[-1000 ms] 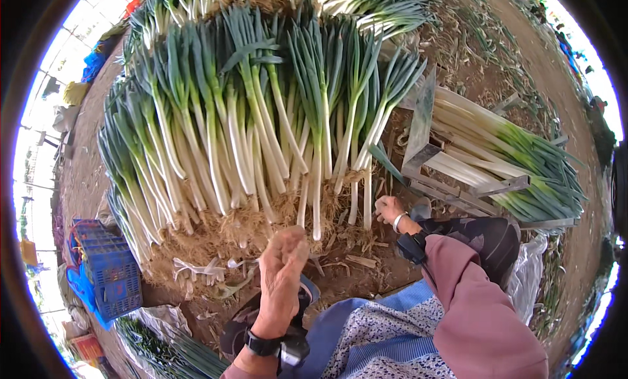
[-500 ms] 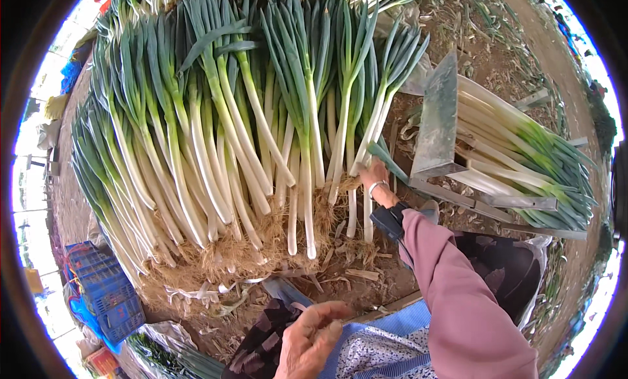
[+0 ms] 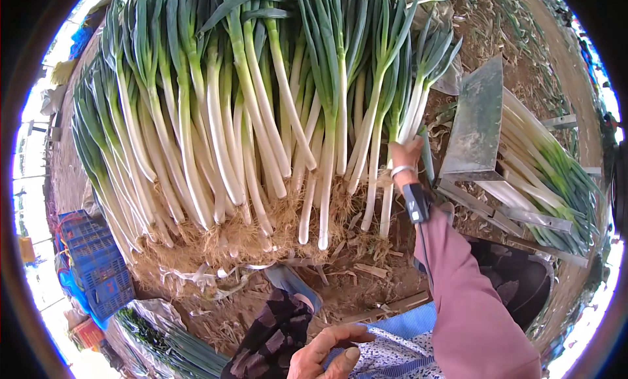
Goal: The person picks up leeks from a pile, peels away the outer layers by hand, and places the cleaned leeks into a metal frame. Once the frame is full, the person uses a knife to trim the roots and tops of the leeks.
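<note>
Currently right hand [image 3: 407, 154] grips leeks [image 3: 413, 111] by their white stalks, right of frame center; left hand [image 3: 327, 354] half-open, fingers loosely curled, bottom center, beside patterned apron [image 3: 396, 353]. Blue plastic crate [image 3: 98, 268] lower left.

A person's pink-sleeved right arm [image 3: 468, 307] stretches forward from the lower edge, elbow slightly bent, the wrist [image 3: 405, 177] nearly in line with the forearm. The right hand [image 3: 406, 153] shows its back, its fingertips mostly hidden. Well apart and closer to the body, the empty left hand [image 3: 315, 353] hovers low, its fingers loosely curved, the thumb [image 3: 344, 362] held away from them.
</note>
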A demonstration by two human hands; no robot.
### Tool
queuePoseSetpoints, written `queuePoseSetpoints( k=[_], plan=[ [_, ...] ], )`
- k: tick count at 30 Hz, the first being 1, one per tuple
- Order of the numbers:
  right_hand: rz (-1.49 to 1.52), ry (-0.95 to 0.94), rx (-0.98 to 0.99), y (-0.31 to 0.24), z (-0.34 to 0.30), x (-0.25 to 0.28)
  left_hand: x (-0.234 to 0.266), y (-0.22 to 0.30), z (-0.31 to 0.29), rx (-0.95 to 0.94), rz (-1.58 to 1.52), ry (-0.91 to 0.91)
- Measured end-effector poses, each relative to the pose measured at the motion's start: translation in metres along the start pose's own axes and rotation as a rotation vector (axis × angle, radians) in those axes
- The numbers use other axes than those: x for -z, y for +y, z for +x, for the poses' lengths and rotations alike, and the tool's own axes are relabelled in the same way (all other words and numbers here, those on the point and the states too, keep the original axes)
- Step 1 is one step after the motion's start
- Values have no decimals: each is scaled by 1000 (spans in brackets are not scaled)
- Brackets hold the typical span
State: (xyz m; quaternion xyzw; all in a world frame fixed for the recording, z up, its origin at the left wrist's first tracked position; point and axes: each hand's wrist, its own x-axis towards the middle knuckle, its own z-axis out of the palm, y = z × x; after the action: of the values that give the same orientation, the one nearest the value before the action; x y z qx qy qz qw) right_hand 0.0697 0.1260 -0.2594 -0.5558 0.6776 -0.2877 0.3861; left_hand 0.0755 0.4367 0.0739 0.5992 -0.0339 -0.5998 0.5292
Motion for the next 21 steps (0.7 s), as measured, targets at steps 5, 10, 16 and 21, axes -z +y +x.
queuePoseSetpoints(
  k=[5, 10, 16, 21],
  plan=[
    [-90, -287, 130, 11, -85, -17, -2, 3, -5, 12, -13, -33],
    [-398, -132, 78, 16, -90, -49, 1, 2, -10, -20, -104, -59],
    [-350, -249, -198, -5, -71, -40, 7, 5, -20, -41, -39, 12],
    [310, -332, -76, 10, -59, -1, 3, 2, -28, -160, -27, 62]
  ],
)
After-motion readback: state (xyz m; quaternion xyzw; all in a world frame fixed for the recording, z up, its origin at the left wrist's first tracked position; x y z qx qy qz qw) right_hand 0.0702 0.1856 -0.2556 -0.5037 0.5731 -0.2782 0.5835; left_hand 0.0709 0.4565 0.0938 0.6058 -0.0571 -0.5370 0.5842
